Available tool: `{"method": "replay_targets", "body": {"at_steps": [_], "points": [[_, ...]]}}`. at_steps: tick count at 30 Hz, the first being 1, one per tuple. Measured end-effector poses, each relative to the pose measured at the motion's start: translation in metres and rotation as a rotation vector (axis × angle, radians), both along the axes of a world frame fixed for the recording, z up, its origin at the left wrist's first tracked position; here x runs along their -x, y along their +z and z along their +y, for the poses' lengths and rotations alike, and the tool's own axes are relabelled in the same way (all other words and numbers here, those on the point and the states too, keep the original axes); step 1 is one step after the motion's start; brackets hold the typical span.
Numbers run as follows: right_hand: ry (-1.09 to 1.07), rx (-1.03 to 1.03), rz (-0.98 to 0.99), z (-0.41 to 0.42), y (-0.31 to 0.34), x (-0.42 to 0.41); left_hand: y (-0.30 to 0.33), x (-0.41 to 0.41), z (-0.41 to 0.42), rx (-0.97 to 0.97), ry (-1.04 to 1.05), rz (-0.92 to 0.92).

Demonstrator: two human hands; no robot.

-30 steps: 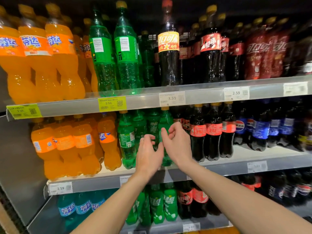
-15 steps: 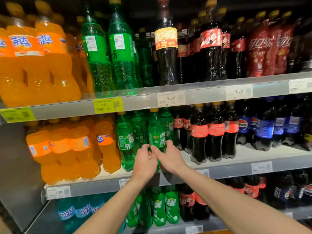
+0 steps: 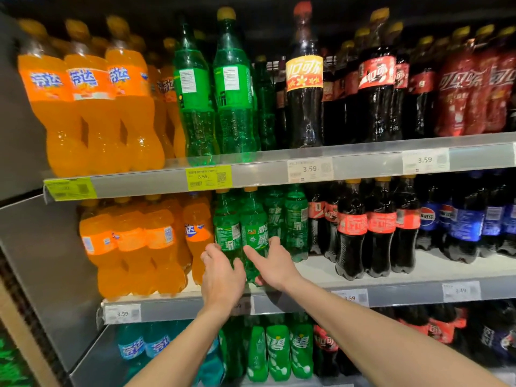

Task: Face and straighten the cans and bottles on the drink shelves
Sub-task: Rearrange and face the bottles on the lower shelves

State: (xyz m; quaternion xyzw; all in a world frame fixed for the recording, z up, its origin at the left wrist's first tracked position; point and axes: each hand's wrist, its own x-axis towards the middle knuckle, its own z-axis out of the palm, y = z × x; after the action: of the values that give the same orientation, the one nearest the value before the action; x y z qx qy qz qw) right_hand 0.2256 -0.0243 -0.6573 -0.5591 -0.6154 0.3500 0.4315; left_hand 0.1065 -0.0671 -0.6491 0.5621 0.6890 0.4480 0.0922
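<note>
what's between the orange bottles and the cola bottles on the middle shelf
In the head view, green bottles fill that stretch between the orange bottles and the cola bottles. Both hands are at the front pair: left hand, right hand.

Both forearms are bare; no sleeves, gloves or wristwear are visible. The left hand [image 3: 220, 277] carries one thin, light-coloured ring on a finger. The right hand [image 3: 275, 265] carries no visible jewellery.
</note>
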Motion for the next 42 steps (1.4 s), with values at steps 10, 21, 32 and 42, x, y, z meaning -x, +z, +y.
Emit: {"method": "replay_targets", "body": {"at_steps": [10, 21, 32, 42], "points": [[0.005, -0.008, -0.073, -0.011, 0.008, -0.026, 0.004, -0.029, -0.001, -0.012, -0.18, -0.021], [-0.307, 0.004, -0.286, 0.014, 0.002, -0.09, 0.008, -0.091, 0.028, 0.124, -0.384, -0.19], [-0.484, 0.067, -0.325, 0.045, -0.003, -0.073, 0.004, -0.085, 0.041, 0.27, -0.442, -0.311], [-0.182, 0.006, -0.324, 0.027, 0.004, -0.076, 0.006, -0.086, 0.023, 0.27, -0.369, -0.404]]}}
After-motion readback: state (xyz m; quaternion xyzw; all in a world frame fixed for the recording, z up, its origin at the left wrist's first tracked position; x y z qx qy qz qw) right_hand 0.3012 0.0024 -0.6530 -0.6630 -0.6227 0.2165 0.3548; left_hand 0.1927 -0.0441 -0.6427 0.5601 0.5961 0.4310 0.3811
